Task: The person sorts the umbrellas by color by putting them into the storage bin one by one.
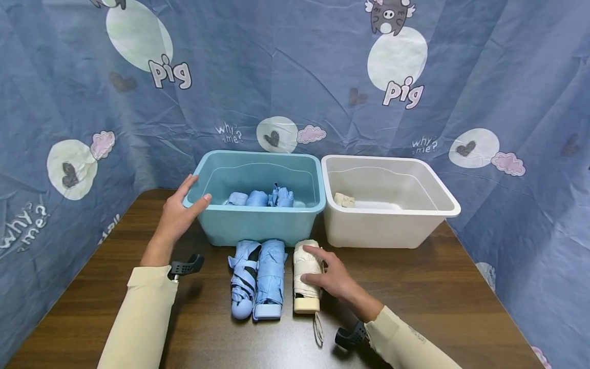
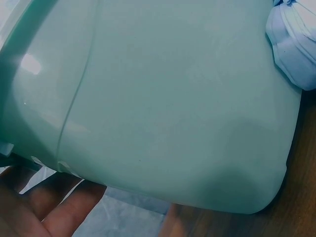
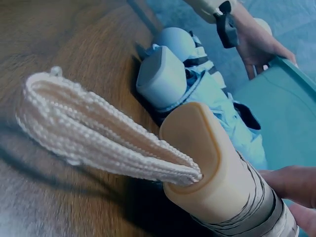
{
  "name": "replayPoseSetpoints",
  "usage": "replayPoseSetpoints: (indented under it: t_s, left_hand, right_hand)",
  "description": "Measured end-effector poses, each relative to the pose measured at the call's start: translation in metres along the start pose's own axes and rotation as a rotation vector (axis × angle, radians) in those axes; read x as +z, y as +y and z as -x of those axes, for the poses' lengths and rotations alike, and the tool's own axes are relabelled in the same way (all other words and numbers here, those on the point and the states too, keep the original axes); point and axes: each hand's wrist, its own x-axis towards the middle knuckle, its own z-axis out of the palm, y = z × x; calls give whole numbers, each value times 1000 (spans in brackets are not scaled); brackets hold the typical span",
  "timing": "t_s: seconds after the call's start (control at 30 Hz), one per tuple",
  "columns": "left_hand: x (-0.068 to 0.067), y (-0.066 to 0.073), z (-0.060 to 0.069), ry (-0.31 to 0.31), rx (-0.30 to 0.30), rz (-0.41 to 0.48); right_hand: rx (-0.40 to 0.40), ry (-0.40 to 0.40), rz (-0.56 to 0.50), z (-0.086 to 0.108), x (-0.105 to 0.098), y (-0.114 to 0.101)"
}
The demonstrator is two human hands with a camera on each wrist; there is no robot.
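My left hand [image 1: 177, 212] holds the left corner of a teal plastic bin [image 1: 258, 225], thumb over the rim and fingers along its outer side. Those fingers [image 2: 74, 202] show below the bin's edge in the left wrist view. A cream folding umbrella [image 1: 306, 266] lies in front of the bins, its wrist strap [image 3: 108, 133] looped off the handle end. Across it reaches my right hand [image 1: 334, 277], gripping it between thumb and fingers. Just left lie two blue folded umbrellas, one with a rounded handle [image 1: 241, 309] and one with a flat-ended handle [image 1: 267, 311].
Several rolled blue umbrellas [image 1: 258, 198] are inside the teal bin. A white bin [image 1: 373, 230] stands right beside it, with a cream umbrella [image 1: 344, 200] inside. Behind both bins hangs a blue printed cloth [image 1: 295, 77]. Everything stands on a dark wooden table [image 1: 198, 328].
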Motion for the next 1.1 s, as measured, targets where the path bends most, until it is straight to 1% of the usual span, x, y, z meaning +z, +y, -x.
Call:
replayPoseSetpoints:
  t_s: [0.23, 0.33, 0.6, 0.8, 0.97, 1.1]
  left_hand:
    - [-1, 1, 0, -2, 0, 3]
    - [-1, 2, 1, -4, -4, 3]
    - [-2, 4, 2, -2, 1, -5]
    - [-2, 2, 2, -4, 3, 5]
    - [-1, 1, -1, 3, 21, 14]
    - [-1, 1, 0, -6, 14, 8]
  right_hand:
    - [28, 8, 12, 10, -16, -2]
    - [52, 4, -24, 16, -24, -5]
    - [77, -34, -150, 36, -49, -12]
    - [89, -35, -202, 53, -67, -15]
    - [96, -18, -206, 66, -83, -19]
    - [117, -15, -168, 77, -96, -24]
